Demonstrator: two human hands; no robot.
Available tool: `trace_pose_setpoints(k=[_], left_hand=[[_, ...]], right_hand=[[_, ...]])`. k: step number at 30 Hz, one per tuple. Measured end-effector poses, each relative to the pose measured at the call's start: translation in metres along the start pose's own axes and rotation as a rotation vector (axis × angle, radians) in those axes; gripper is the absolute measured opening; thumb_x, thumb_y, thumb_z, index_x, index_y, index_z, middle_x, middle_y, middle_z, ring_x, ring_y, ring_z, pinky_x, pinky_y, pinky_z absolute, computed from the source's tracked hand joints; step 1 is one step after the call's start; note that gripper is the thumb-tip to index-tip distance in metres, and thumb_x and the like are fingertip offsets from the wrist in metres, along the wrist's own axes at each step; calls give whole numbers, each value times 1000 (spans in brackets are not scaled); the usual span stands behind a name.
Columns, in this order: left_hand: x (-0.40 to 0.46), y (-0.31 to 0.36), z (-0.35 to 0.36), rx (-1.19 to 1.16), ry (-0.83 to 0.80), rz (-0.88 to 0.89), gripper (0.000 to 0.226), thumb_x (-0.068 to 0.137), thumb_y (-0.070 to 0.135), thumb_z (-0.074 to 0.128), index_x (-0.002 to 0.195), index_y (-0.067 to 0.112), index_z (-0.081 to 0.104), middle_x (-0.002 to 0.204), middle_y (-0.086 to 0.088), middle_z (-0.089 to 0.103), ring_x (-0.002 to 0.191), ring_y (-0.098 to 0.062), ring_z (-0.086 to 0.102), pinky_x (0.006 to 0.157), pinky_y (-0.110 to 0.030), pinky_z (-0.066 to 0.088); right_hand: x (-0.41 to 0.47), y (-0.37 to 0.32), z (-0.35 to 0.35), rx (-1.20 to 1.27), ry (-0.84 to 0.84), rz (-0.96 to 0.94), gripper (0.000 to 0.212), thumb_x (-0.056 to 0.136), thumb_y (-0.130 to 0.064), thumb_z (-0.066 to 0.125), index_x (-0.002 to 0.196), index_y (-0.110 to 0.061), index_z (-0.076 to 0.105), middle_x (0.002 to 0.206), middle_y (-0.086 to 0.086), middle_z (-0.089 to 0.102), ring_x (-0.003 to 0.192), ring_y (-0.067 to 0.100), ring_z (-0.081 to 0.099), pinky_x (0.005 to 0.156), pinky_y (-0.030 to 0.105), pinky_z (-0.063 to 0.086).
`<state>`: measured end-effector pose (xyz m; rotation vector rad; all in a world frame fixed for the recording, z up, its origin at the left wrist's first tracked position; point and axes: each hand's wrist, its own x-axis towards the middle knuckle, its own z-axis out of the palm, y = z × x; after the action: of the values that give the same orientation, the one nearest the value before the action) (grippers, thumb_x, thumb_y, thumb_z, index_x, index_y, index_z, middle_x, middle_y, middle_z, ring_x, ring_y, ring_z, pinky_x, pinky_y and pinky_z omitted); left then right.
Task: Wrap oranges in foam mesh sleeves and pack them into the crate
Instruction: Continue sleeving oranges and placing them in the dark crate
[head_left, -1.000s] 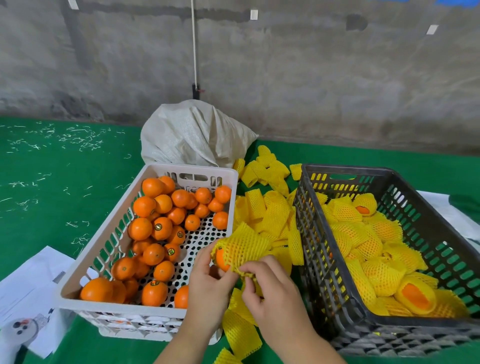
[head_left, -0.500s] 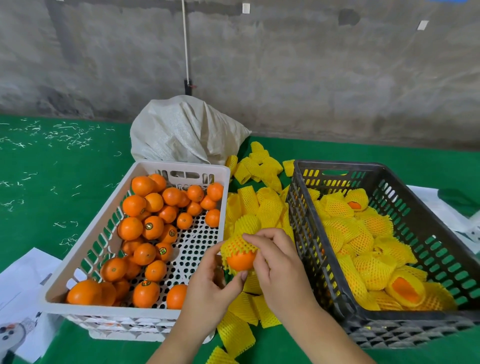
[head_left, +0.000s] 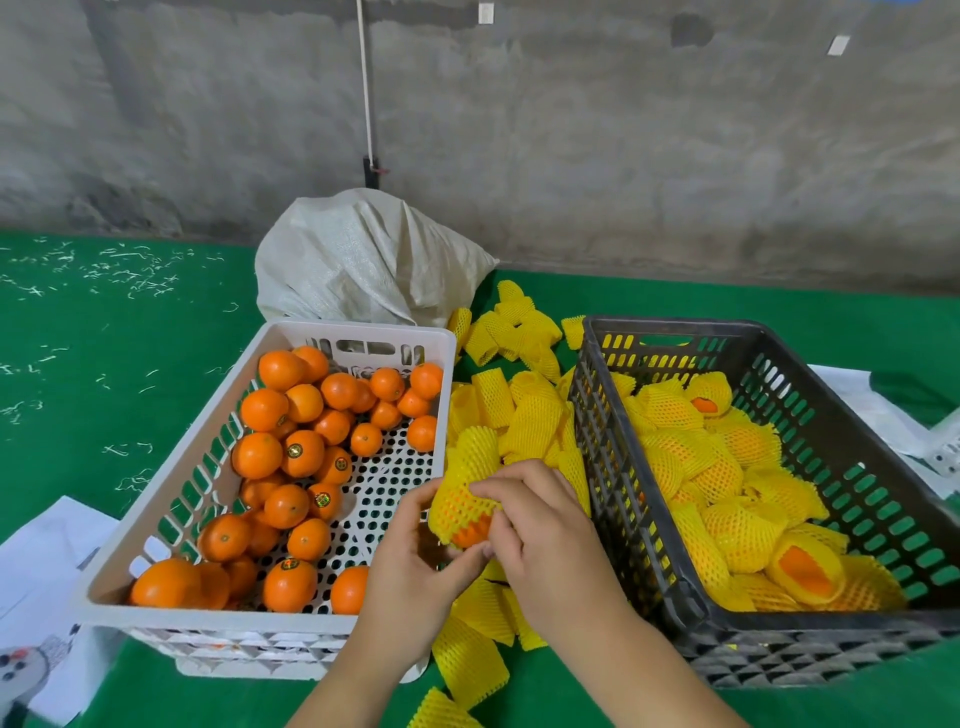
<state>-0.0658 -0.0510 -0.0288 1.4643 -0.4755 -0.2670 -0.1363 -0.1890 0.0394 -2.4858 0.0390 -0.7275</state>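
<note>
Between the two crates I hold one orange (head_left: 471, 531) partly covered by a yellow foam mesh sleeve (head_left: 467, 483). My left hand (head_left: 415, 566) cups it from below and the left. My right hand (head_left: 535, 525) pinches the sleeve's lower edge from the right. The orange's bare bottom still shows under the mesh. A white crate (head_left: 171, 499) on the left holds several bare oranges (head_left: 291, 452). A black crate (head_left: 779, 639) on the right holds several sleeved oranges (head_left: 727, 467).
Loose yellow sleeves (head_left: 519, 400) lie piled on the green mat (head_left: 104, 364) between and in front of the crates. A white woven sack (head_left: 363, 260) stands behind the white crate by the concrete wall. Papers (head_left: 36, 571) lie at the lower left.
The sleeve has been pulled further down over the orange, leaving less bare fruit showing. My hands stayed between the crates and the view shifted slightly.
</note>
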Motion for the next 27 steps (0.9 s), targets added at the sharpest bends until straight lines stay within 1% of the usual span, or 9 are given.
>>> trace_pose_setpoints(k=[3,6,10,14,18,21,24,26,27], left_hand=[[3,-2,1,26,156,30,54,78,11,91,113,37,59,94,12,72,72,0,65,62,-14,52],[3,-4,-2,46,216,35,50,68,19,79,104,44,55,97,14,69,77,0,65,64,-14,52],[2,-3,-5,-35,72,37,65,75,23,83,130,39,52,114,10,67,93,-12,69,76,-23,58],[4,-5,-3,-24,133,75,65,85,2,80,133,39,56,120,12,68,103,-10,70,81,-19,57],[7,-8,-7,8,242,57,66,75,13,82,120,53,55,113,16,68,100,-10,69,79,-22,57],[8,-11,-10,22,198,58,69,74,15,84,126,48,52,116,16,66,103,-13,68,77,-24,57],[9,-10,-6,75,110,76,72,76,18,85,131,47,48,117,20,63,104,-9,68,75,-18,56],[6,-13,-1,162,6,80,78,78,16,87,134,50,45,122,26,60,111,-3,66,82,-17,56],[4,-13,1,219,-46,71,82,77,17,88,137,52,44,127,28,58,116,-1,64,87,-18,55]], right_hand=[[-4,-9,2,-24,-79,-111,28,90,-8,68,116,-19,69,112,-6,57,104,14,54,84,32,54],[-11,-10,12,-68,-68,-115,36,88,-9,69,120,-23,63,121,-7,53,110,16,52,87,32,54],[-10,-2,12,52,-59,66,50,92,-2,60,136,-25,54,138,-12,42,128,10,46,102,27,49],[-9,4,13,39,64,11,37,92,4,65,123,-15,67,121,-5,55,109,15,62,88,32,58],[-23,1,24,87,-14,-22,22,93,-2,66,112,-12,71,111,-1,61,104,13,63,84,36,57],[-23,-2,20,361,1,282,28,89,-25,67,117,-29,64,117,-15,57,110,5,58,93,33,52],[-13,-1,10,683,-65,614,63,81,-56,67,138,-47,40,130,-23,53,114,-5,57,91,21,52],[-11,-5,14,798,-155,665,84,75,-60,75,147,-48,33,135,-22,56,115,-7,59,94,22,54],[-12,-7,19,809,-138,692,86,74,-54,80,147,-45,36,135,-19,59,116,-3,61,98,27,54]])
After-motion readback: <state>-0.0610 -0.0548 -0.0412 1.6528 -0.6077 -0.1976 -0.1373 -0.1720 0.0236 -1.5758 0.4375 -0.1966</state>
